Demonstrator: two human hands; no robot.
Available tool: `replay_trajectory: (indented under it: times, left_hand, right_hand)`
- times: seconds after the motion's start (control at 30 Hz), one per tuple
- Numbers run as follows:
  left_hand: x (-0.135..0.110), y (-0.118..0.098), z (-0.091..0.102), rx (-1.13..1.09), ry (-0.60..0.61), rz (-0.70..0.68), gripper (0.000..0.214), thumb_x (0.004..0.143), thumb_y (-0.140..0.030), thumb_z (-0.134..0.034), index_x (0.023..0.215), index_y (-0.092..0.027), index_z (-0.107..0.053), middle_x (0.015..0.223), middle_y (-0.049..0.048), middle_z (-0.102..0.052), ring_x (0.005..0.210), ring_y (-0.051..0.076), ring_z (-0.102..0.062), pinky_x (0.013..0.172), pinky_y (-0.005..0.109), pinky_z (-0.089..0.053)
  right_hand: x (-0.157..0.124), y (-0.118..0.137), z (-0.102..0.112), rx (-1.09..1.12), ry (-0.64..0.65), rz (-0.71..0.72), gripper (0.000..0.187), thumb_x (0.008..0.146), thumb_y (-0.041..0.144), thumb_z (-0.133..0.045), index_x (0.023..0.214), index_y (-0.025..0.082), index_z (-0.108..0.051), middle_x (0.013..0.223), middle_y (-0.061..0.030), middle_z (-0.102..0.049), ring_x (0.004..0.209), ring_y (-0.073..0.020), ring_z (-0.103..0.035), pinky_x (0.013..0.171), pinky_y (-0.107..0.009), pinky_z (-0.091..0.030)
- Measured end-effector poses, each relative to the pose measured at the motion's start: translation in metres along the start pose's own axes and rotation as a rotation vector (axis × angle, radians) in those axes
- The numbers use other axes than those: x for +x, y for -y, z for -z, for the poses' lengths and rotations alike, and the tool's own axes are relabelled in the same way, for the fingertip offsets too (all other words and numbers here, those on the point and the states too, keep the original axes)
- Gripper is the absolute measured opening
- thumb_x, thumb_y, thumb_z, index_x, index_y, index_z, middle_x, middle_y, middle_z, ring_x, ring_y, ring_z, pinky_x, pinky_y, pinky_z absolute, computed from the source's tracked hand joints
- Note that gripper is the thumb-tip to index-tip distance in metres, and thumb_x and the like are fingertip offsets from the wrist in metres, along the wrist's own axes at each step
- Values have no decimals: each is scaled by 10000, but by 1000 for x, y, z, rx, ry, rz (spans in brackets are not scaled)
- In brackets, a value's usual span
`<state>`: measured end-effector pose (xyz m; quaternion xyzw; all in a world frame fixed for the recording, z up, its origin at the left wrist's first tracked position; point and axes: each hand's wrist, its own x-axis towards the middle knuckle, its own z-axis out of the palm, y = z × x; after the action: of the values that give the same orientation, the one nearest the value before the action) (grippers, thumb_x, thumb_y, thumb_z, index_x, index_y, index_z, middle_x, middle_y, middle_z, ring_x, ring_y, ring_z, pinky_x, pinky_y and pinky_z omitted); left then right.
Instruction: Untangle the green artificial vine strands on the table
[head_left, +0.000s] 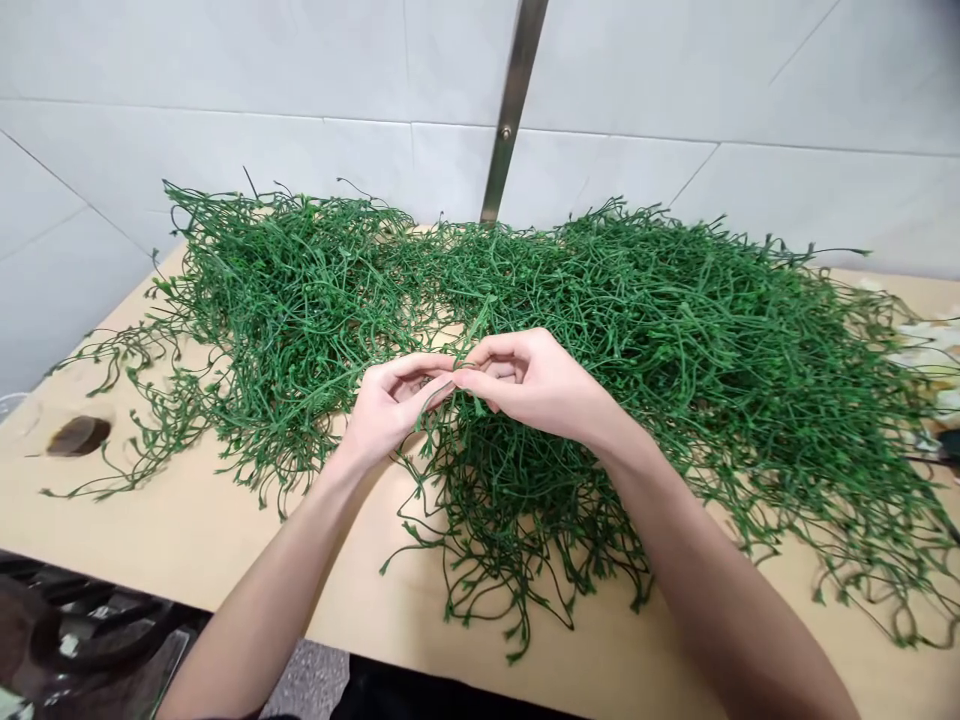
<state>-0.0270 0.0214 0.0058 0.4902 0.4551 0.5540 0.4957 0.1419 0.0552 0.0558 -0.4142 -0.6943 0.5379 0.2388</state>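
My left hand (394,400) and my right hand (529,380) meet over the middle of the table, fingertips touching. Both are closed in a pinch on a thin green artificial plant stem (480,318), whose tip sticks up above the fingers. Exactly how each finger grips it is partly hidden. Around them lie tangled heaps of similar green stems with small budded ends: one heap (285,290) to the left, a larger one (720,330) to the right. A further clump (517,500) sits below my right hand, spreading toward the front edge.
The stems lie on a light wooden table (375,590) against a white tiled wall (262,80). A metal strip (514,110) runs up that wall. At the left is a dark brown round spot (79,436); white and yellow flower-like pieces (934,350) are at the right edge.
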Motion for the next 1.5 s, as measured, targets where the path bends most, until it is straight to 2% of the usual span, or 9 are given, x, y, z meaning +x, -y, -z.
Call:
replay_trajectory:
  times: [0.13, 0.37, 0.47, 0.63, 1.03, 1.13, 1.33, 1.4, 1.5]
  left_hand:
    - [-3, -3, -4, 202, -35, -84, 153, 665, -267, -802, 755, -164, -735, 724, 17, -701, 570, 102, -544, 520, 213, -414]
    - [-11, -4, -11, 242, -18, -130, 120, 762, -277, -727, 727, -169, -688, 680, 12, -623, 559, 104, -479, 512, 228, -345]
    - [-10, -5, -10, 168, 40, -90, 172, 777, -329, -718, 737, -170, -665, 646, 1, -590, 545, 97, -459, 508, 224, -345]
    - [-6, -7, -6, -70, 128, 70, 265, 715, -380, -779, 706, -155, -641, 586, -13, -560, 517, 72, -452, 488, 191, -352]
    - [-8, 3, -12, -416, 136, 290, 340, 580, -347, -874, 676, -133, -628, 562, -13, -586, 487, 50, -499, 487, 165, -420]
    - [-5, 5, -11, -409, 111, 301, 332, 603, -355, -858, 675, -140, -615, 556, -18, -578, 469, 50, -496, 445, 155, -395]
    - [0, 12, -13, -334, -44, 218, 277, 623, -306, -847, 753, -159, -652, 697, -17, -641, 569, 53, -549, 579, 177, -485]
    - [0, 14, -15, -309, -69, 182, 256, 633, -301, -840, 757, -163, -665, 701, -32, -620, 574, 50, -543, 595, 183, -491]
    - [-2, 12, -16, -271, -82, 151, 223, 658, -301, -823, 768, -168, -682, 670, -44, -593, 566, 48, -532, 591, 181, -480]
  right_hand:
    - [5, -6, -3, 13, -38, -8, 139, 704, 278, -580, 667, 145, -566, 547, 47, -446, 487, -60, -369, 449, -199, -272]
    - [10, -13, -2, -205, -15, 32, 229, 709, 310, -485, 543, 153, -510, 514, 52, -328, 495, -64, -265, 458, -233, -189]
    - [10, -13, -2, -153, 15, 100, 229, 707, 284, -476, 522, 153, -502, 505, 53, -311, 493, -65, -250, 460, -241, -173]
    - [9, -13, -2, -71, 42, 264, 145, 687, 192, -476, 573, 146, -553, 565, 27, -466, 547, -82, -373, 505, -231, -271]
    - [13, -20, 4, -43, 99, 569, 219, 693, 73, -436, 566, 158, -593, 626, 1, -622, 618, -101, -544, 608, -217, -400]
    - [13, -21, 12, -180, 75, 519, 223, 697, 74, -442, 623, 149, -638, 629, 8, -630, 573, -92, -520, 577, -216, -375]
    - [4, -11, 26, -680, -354, 348, 250, 853, 207, -452, 797, 130, -682, 823, -80, -666, 753, -168, -532, 714, -297, -368]
    - [-2, -4, 25, -739, -319, 349, 315, 889, 234, -440, 657, 142, -632, 689, -62, -608, 696, -158, -488, 696, -302, -347]
    - [-8, 2, 19, -661, -119, 311, 385, 908, 268, -456, 556, 152, -561, 554, -6, -500, 552, -107, -364, 584, -281, -285]
